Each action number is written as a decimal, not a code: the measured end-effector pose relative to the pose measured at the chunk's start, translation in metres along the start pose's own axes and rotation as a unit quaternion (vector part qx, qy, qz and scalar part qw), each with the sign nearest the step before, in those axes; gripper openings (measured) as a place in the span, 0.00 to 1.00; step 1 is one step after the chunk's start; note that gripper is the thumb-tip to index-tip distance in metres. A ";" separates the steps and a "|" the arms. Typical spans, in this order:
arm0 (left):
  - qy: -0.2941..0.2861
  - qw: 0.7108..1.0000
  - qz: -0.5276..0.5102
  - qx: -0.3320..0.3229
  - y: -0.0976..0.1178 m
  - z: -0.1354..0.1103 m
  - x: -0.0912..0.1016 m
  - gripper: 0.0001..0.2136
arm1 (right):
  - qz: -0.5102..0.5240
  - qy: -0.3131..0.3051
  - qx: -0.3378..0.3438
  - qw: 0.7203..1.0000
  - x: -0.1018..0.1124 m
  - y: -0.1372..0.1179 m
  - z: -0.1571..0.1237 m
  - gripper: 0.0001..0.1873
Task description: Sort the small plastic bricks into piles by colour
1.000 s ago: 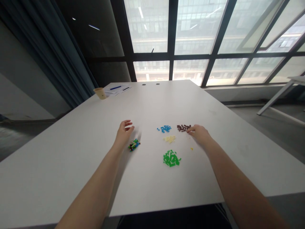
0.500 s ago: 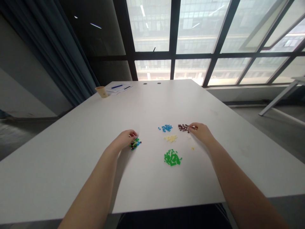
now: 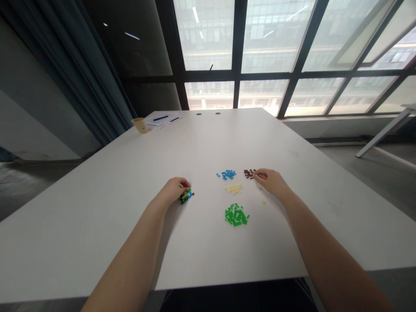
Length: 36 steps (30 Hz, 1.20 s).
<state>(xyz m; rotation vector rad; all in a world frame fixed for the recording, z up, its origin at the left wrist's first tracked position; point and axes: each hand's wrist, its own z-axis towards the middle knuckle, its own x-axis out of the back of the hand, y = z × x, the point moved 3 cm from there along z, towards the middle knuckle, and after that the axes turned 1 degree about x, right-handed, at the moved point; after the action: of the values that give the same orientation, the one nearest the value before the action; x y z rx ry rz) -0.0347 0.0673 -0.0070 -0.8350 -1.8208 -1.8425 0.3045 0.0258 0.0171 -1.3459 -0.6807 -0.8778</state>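
Observation:
My left hand [image 3: 178, 189] curls over the far side of a small mixed pile of coloured building bricks [image 3: 186, 197], its fingers bent close together. What they pinch, if anything, is too small to make out. At the right edge of a dark brown brick pile [image 3: 249, 173], my right hand [image 3: 269, 178] reaches in with thumb and fingertips together; any piece between them is hidden. Blue bricks [image 3: 228, 174] lie left of the brown ones. Nearer me are pale yellow bricks [image 3: 234, 188], and closest is a larger green brick pile [image 3: 236, 215].
A tiny yellow piece [image 3: 264, 203] lies alone right of the green pile. On the white table [image 3: 201, 247], a paper cup [image 3: 140, 125] stands at the far left beside papers [image 3: 162, 123] with a blue pen [image 3: 160, 118]. Windows rise behind the table.
My right hand has shifted slightly left, further over the brown bricks. My left hand has moved slightly nearer the mixed pile. The view has shifted a little.

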 end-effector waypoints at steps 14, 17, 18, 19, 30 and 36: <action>-0.019 0.999 0.041 -0.006 0.001 0.001 0.001 0.02 | 0.003 0.004 0.000 1.000 0.000 0.001 -0.001 0.15; 0.020 0.999 0.019 -0.031 0.008 -0.001 0.004 0.01 | 0.004 0.005 0.004 1.000 0.001 0.000 -0.001 0.16; 0.039 0.998 0.012 -0.047 0.013 -0.001 0.005 0.02 | 0.005 0.006 0.006 1.000 0.002 0.000 -0.001 0.16; 0.055 0.996 0.008 -0.064 0.018 -0.002 0.006 0.03 | 0.006 0.006 0.008 1.000 0.002 -0.001 -0.001 0.16; 0.055 0.969 -0.039 -0.238 0.081 -0.045 -0.045 0.10 | 0.022 -0.003 0.079 0.997 -0.006 -0.024 -0.011 0.15; 0.067 0.969 -0.095 -0.220 0.081 -0.054 -0.055 0.12 | 0.061 -0.029 0.166 0.984 -0.012 -0.045 -0.020 0.12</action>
<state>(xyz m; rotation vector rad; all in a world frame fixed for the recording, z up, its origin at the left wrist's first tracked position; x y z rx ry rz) 0.0527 0.0025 0.0182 -0.6727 -1.4708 -2.4152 0.2581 0.0079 0.0282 -1.1020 -0.7448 -0.5980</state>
